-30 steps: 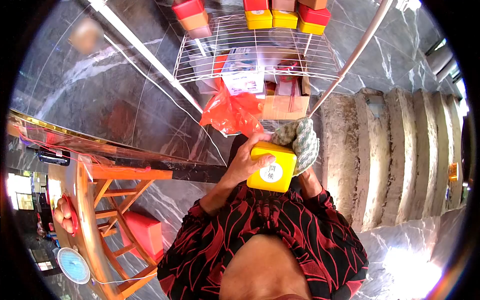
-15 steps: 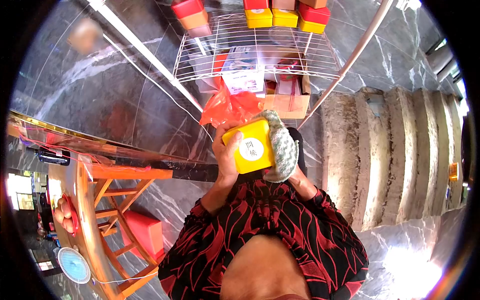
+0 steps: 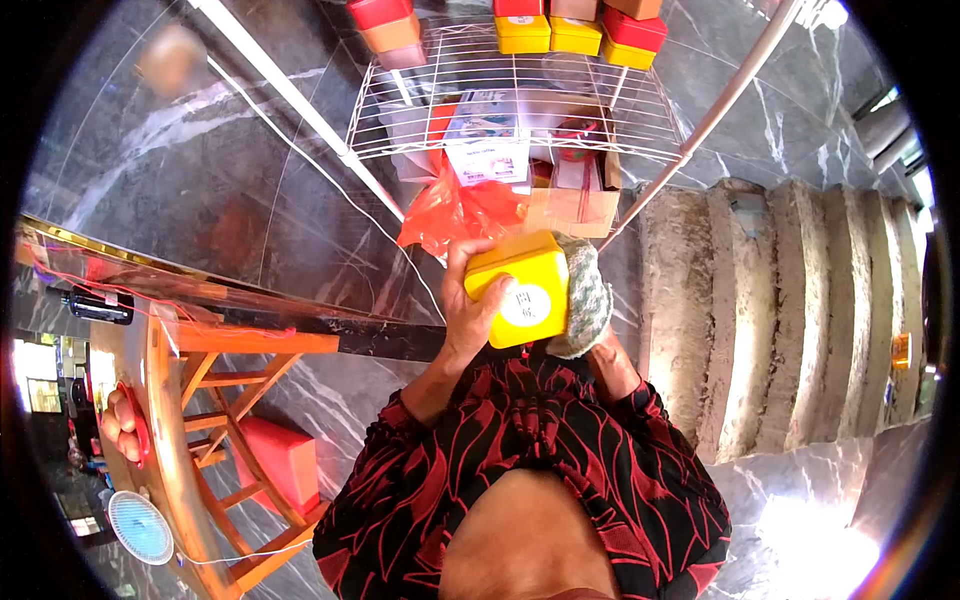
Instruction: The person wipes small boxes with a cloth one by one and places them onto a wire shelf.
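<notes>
A yellow box (image 3: 528,268) with a round white label bearing dark characters is held in front of my chest, its edges tilted toward me. My left hand (image 3: 468,318) grips it from the left, with the thumb pressed on the labelled face near the label. Against the box's right side lies a green-and-white patterned cloth (image 3: 589,297), bunched up. My right hand (image 3: 606,356) is behind and under this cloth; its fingers are hidden, and only the part near the wrist shows.
Ahead stands a white wire rack (image 3: 440,90) carrying red, yellow and brown boxes (image 3: 575,36). Below are a red plastic bag (image 3: 460,215) and an open cardboard carton (image 3: 575,210). A wooden chair (image 3: 225,400) is at left; concrete steps (image 3: 740,320) rise at right.
The yellow box has shifted slightly right and turned, so more of its side shows. Both hands moved with it, and the cloth slid along to the right.
</notes>
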Demonstrator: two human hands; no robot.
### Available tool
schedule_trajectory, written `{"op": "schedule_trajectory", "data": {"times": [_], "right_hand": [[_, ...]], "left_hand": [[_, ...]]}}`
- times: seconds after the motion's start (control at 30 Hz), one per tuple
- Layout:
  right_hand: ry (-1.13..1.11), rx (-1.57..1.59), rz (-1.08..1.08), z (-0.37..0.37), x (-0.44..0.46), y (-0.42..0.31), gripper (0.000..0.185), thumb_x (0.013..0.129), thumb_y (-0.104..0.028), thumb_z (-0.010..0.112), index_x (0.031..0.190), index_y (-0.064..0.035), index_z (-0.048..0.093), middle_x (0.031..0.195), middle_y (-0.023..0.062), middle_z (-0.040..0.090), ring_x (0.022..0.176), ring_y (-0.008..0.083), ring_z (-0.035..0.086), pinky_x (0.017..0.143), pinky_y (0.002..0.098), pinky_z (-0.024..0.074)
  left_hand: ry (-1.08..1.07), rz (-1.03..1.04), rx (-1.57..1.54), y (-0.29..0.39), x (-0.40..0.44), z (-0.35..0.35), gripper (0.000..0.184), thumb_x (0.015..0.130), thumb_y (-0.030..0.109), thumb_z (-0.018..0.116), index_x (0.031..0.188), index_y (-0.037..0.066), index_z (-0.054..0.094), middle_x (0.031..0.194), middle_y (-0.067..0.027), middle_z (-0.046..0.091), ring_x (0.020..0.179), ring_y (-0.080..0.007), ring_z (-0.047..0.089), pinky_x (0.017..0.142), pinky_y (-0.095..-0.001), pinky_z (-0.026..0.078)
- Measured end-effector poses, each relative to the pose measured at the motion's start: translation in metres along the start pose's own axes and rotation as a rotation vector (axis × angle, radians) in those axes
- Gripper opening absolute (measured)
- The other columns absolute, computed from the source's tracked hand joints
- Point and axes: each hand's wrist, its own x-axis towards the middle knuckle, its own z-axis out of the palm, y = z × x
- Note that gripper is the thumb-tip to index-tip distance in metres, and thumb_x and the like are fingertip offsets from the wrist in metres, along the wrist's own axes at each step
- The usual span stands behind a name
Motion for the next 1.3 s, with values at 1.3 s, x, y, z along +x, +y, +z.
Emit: {"op": "schedule_trajectory", "data": {"times": [1.3], "right_hand": [[0.538, 0.452, 0.169, -0.001, 0.022, -0.013, 0.028, 0.095, -0.024, 0.042, 0.091, -0.0002, 0.056, 0.083, 0.0095, 0.061, 0.075, 0.0188, 0.058, 0.076, 0.0304, 0.0486]], "left_hand": [[-0.352, -0.337, -0.330, -0.027, 0.002, -0.005, 0.067, 0.072, 0.023, 0.071, 0.127, -0.001, 0.041, 0.116, -0.0101, 0.055, 0.106, -0.0199, 0.055, 0.092, -0.0317, 0.043]]}}
